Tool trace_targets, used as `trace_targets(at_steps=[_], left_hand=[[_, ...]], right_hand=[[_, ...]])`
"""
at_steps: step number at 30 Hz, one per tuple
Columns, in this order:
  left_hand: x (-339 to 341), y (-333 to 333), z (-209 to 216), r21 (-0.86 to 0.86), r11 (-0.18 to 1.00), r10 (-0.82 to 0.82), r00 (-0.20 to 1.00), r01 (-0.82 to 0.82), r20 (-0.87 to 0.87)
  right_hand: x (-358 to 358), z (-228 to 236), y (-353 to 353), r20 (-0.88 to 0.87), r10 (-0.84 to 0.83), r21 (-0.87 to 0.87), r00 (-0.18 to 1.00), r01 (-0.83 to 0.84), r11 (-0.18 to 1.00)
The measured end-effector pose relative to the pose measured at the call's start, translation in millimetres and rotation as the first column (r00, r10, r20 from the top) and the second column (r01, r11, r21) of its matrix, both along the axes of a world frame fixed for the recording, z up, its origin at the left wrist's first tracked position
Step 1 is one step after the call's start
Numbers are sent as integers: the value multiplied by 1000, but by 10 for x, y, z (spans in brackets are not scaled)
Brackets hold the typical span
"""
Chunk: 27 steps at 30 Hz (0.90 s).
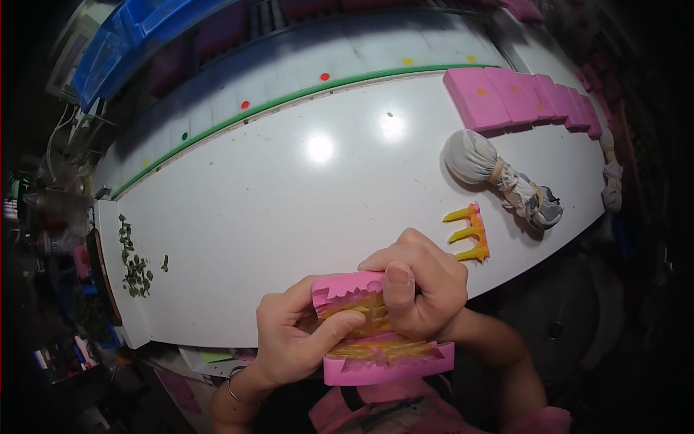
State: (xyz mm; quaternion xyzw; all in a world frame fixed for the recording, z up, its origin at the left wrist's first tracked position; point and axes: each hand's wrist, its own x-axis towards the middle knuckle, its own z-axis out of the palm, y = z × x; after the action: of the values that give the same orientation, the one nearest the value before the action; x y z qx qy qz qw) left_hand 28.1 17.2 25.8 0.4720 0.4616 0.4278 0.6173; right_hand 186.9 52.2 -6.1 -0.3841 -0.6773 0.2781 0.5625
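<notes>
Gripping an opened pink mould (pixel 390 372) near six o'clock, left hand (pixel 290 329) and right hand (pixel 428 291) expose yellow filling (pixel 390 350) apparently left inside, one pronged piece (pixel 479 233) already out at three o'clock.

Approx 6 o'clk: L hand (pixel 289 340) & R hand (pixel 426 289) hide parts of pink/yellow work (pixel 374 318); can't tell if 1 pc or 2. L forearm (pixel 240 399) cut off by bottom edge, 7 o'clk; blue bin (pixel 134 50) by top, 10 o'clk. Green bits (pixel 136 273), 9 o'clk, too small to ID.
</notes>
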Motion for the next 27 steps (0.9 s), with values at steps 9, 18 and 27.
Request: trace_targets(at_steps=[9,18,27], left_hand=[[37,-19,-139,-57,997,67,967,-54,246],[28,-67,-45,-56,997,-44,995,49,84],[-134,-116,34,-150,942,-325,926,299,-194]], right_hand=[[41,45,-21,-1,13,20,1000,-13,1000],[17,25,-11,9,-2,-31,1000,2,1000],[43,7,-29,56,20,23,998,-22,999]])
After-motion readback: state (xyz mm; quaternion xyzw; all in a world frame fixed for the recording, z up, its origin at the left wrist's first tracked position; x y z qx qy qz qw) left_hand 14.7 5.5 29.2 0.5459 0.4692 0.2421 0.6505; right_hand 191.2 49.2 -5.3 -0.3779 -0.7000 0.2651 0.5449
